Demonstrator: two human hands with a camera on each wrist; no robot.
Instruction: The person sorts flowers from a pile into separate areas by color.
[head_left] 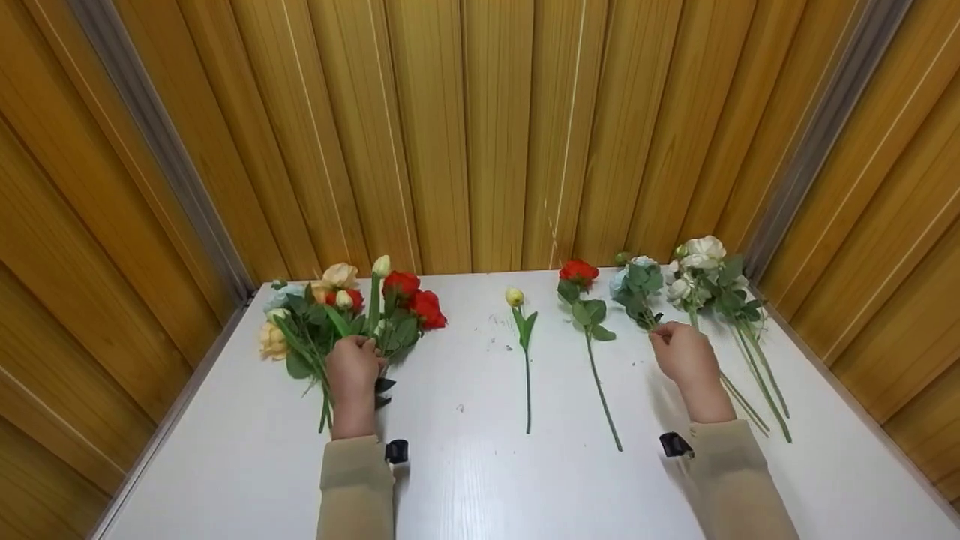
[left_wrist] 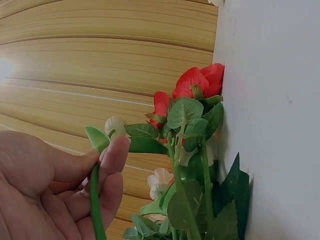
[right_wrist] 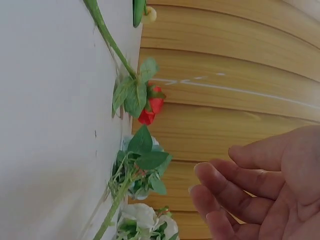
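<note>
On the left of the white table, my left hand (head_left: 354, 369) pinches the green stem of a cream tulip (head_left: 381, 266) between thumb and fingers. The left wrist view shows that stem (left_wrist: 96, 205) crossing the fingers. Around and under this hand lies a bunch of red roses (head_left: 427, 308), peach flowers (head_left: 274, 341) and green leaves. Toward the right, my right hand (head_left: 686, 356) is by the stem of a pale blue flower (head_left: 634, 281). In the right wrist view its fingers (right_wrist: 240, 197) are loosely bent with nothing between them, apart from the blue flower's leaves (right_wrist: 152, 160).
A single yellow tulip (head_left: 514, 297) and a red rose (head_left: 578, 271) lie between the hands. White flowers (head_left: 703, 253) with long stems lie at the far right. Wood-patterned panels (head_left: 495, 135) enclose the back and sides of the white table (head_left: 480, 480).
</note>
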